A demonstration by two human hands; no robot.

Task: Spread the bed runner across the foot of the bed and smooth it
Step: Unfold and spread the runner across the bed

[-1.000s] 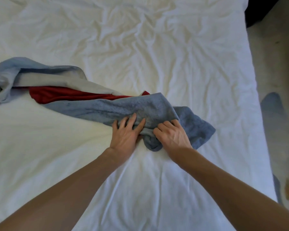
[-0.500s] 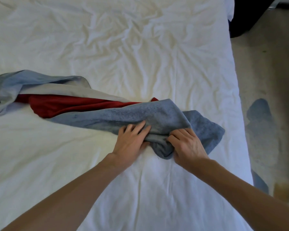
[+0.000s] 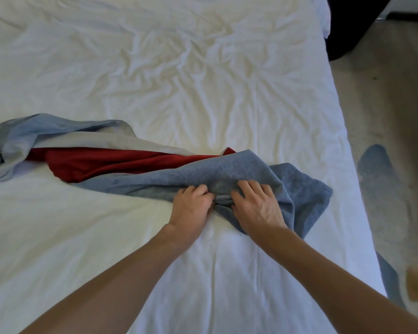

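- Bed runner [image 3: 155, 177]: a rope-like bunch on the white bed [image 3: 203, 92]. Its long axis runs left to right across the mattress, with the left end off frame.
- Left stretch: pale grey-blue folds over a red side [image 3: 101, 162] turned up; twisted, not flat.
- Left hand [image 3: 191, 208]: on the near edge of the bunch, fingers [image 3: 198, 189] curled down into the blue pile and clamped on a fold.
- Right hand [image 3: 258, 208]: just beside the left, a pinched ridge of cloth between them. Its fingers [image 3: 251, 186] are bent over the fabric with the thumb tucked against the fold; reads as a grip.
- Right end of the runner [image 3: 307, 196]: a loose flap just right of the right hand, short of the bed's right edge. The floor [image 3: 384, 104] lies beyond.
- Judgement: most of the cloth lies left of both hands, so spreading likely means drawing the hands apart along that axis. The right hand is nearer the free end, the left nearer the twisted bulk. Width still folded; smoothing not yet begun.
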